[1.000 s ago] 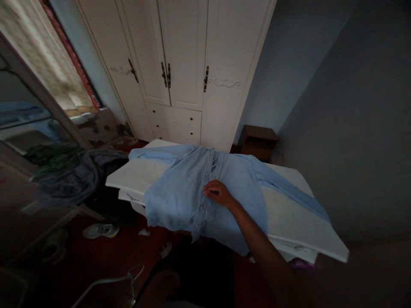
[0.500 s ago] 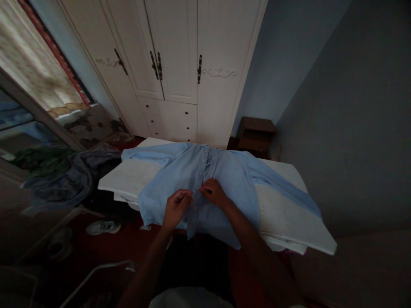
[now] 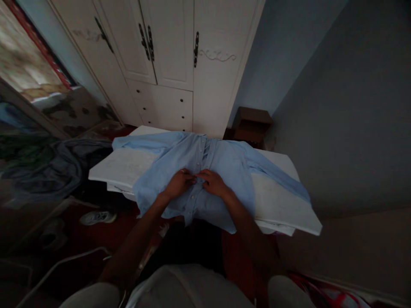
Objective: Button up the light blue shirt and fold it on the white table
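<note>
White wardrobe stands closed beyond the blue shirt that left hand and right hand pinch.

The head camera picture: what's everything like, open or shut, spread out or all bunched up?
Blue button-up shirt: spread out, front parted near the far end
Left hand: fingers bent at the button strip; grip hard to tell
Right hand: fingers bent at the same strip; grip hard to tell
White table: partly covered by the shirt
Wardrobe doors: shut
Wardrobe drawers: shut
Brown nightstand: open-fronted
Clothes pile: bunched up
Sneaker: unworn
</note>
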Demonstrator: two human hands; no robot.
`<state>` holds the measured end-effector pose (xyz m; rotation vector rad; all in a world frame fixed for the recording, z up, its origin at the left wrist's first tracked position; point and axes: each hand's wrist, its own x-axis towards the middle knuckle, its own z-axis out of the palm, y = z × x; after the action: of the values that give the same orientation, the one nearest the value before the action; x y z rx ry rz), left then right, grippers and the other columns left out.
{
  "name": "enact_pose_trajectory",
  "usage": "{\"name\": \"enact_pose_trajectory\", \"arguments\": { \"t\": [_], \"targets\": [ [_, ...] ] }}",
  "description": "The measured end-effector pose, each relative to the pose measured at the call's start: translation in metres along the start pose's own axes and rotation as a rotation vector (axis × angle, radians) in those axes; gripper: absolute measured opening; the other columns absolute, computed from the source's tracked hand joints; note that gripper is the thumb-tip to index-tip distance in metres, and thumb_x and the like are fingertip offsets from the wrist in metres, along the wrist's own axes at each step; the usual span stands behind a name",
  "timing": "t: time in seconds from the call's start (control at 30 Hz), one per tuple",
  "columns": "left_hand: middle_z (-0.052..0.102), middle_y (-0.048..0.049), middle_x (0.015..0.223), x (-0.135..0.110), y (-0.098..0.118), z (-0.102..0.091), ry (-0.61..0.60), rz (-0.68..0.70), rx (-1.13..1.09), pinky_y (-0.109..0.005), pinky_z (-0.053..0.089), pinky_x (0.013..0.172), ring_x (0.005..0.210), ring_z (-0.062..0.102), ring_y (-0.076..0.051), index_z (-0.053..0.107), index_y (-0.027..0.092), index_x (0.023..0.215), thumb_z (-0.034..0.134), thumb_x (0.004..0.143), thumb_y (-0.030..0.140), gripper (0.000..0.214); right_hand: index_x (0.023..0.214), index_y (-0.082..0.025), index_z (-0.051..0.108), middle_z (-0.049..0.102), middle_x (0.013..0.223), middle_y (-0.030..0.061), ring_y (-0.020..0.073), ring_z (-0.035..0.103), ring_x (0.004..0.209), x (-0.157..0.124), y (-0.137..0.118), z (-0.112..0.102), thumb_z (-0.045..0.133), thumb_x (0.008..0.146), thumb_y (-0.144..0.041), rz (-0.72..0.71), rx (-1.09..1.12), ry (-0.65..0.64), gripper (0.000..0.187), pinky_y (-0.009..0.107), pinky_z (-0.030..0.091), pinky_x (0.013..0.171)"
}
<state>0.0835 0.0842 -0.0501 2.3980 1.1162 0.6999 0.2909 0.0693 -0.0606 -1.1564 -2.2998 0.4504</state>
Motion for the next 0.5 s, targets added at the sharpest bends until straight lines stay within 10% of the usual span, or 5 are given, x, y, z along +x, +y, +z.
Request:
{"name": "enact_pose_trajectory", "arguments": {
  "t": [0.5],
  "targets": [
    [0.069, -0.0066, 0.090, 0.000, 0.002, 0.003, 0.098, -0.117, -0.063, -0.033, 0.049, 0.084, 0.086, 0.062, -0.019, 0.073, 0.017, 0.089, 0.053, 0.089, 0.022, 0.020, 0.132, -0.028, 0.055, 0.059, 0.121, 0.0054, 0.0171, 0.059, 0.106, 0.002, -0.014, -0.034, 0.040, 0.079, 0.006, -0.121, -0.100, -0.221, 0.064, 0.034, 0.048, 0.093]
  ]
}}
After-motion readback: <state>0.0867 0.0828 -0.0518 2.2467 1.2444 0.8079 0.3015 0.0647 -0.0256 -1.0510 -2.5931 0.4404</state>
